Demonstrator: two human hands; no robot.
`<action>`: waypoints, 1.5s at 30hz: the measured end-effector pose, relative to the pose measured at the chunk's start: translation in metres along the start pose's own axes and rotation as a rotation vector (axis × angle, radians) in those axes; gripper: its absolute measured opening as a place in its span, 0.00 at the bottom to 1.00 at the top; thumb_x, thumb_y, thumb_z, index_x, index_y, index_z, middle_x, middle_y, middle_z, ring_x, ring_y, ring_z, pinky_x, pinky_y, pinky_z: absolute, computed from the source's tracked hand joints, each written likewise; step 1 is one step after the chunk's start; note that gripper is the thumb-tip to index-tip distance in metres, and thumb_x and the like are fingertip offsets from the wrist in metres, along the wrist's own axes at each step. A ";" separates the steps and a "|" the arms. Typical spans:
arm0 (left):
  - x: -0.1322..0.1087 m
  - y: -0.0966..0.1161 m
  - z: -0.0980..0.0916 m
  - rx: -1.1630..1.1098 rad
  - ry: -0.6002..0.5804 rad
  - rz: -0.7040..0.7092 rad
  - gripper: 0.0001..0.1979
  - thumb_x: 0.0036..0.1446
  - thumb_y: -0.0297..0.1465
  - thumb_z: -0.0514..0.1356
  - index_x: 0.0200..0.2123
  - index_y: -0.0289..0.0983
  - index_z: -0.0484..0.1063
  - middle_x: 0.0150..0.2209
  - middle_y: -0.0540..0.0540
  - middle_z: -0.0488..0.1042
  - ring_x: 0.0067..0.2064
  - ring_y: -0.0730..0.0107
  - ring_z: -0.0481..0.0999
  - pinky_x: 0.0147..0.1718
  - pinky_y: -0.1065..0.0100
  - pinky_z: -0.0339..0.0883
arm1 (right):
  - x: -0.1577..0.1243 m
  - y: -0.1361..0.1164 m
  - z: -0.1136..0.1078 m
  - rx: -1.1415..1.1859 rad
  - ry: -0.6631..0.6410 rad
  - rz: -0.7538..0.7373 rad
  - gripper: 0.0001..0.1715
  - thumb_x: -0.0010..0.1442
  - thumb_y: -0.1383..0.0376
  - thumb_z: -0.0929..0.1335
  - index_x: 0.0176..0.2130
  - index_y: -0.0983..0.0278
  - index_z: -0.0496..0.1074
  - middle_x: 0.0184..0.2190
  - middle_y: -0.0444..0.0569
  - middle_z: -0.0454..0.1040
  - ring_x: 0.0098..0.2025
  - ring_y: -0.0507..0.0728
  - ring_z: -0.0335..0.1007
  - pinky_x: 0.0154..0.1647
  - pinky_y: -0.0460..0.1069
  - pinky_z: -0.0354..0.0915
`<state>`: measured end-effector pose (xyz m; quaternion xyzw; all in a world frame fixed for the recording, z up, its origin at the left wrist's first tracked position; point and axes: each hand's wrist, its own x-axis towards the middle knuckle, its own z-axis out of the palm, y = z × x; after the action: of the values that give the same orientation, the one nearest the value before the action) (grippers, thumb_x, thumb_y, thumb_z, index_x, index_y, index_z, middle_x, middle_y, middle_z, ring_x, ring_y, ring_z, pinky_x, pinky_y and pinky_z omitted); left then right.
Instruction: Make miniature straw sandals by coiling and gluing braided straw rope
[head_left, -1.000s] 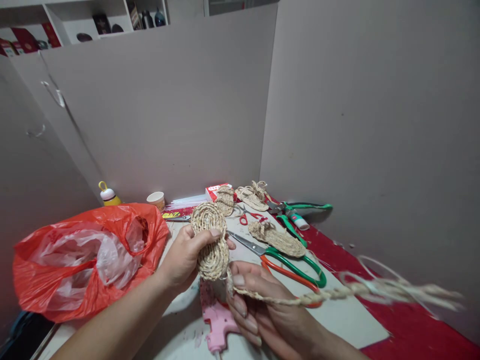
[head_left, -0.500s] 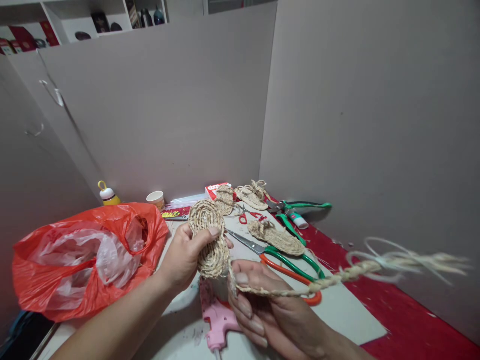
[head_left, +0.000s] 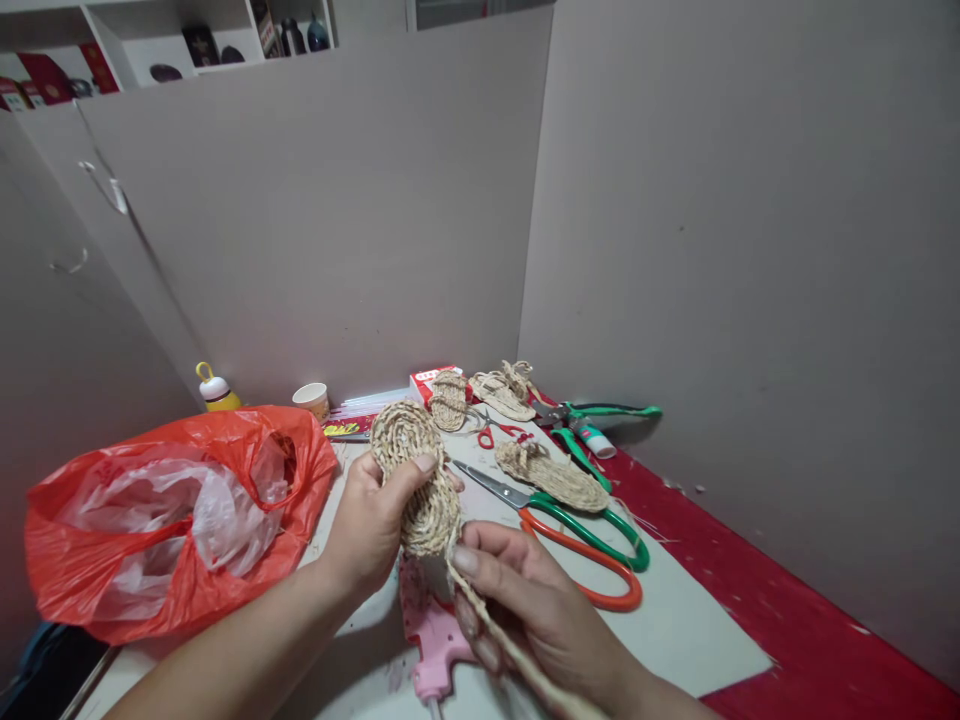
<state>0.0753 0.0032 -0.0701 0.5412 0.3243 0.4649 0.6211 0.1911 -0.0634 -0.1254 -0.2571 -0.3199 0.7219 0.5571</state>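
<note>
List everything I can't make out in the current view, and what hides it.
All in the head view:
Far end of the straw cord: cut off by the bottom edge.
Underside of the coiled straw piece: turned away from the camera.
Most of the left hand's fingers: behind that piece.
Part of the pink glue gun: behind the right hand.
Lettering on the red-and-white box: too small.

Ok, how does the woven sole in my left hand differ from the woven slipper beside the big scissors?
The woven sole is gripped in the left hand; the woven slipper lies beside the big scissors. The slipper has a raised band near one end; the sole shows none. Both are straw-coloured.
</note>
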 end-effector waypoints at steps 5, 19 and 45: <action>-0.002 -0.003 0.001 -0.031 0.044 0.022 0.10 0.54 0.34 0.63 0.26 0.32 0.74 0.22 0.50 0.73 0.22 0.77 0.68 0.21 0.76 0.62 | 0.001 0.003 -0.001 -0.044 -0.003 -0.044 0.18 0.56 0.57 0.73 0.26 0.66 0.66 0.15 0.39 0.71 0.13 0.46 0.68 0.12 0.36 0.55; -0.001 0.002 0.007 -0.225 0.054 -0.161 0.09 0.47 0.32 0.65 0.24 0.30 0.75 0.20 0.49 0.73 0.19 0.79 0.66 0.17 0.77 0.59 | -0.002 -0.001 0.000 -0.187 0.016 -0.111 0.18 0.55 0.55 0.73 0.26 0.64 0.67 0.15 0.39 0.71 0.14 0.47 0.67 0.17 0.41 0.66; -0.008 -0.015 0.007 0.007 0.341 0.131 0.12 0.54 0.38 0.61 0.29 0.33 0.73 0.23 0.50 0.73 0.23 0.74 0.68 0.25 0.73 0.63 | 0.006 0.008 0.014 -0.251 0.197 -0.065 0.22 0.55 0.49 0.70 0.29 0.67 0.68 0.17 0.41 0.69 0.14 0.45 0.62 0.15 0.39 0.58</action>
<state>0.0818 -0.0063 -0.0841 0.4764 0.3908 0.5883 0.5237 0.1746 -0.0616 -0.1226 -0.3834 -0.3596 0.6292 0.5725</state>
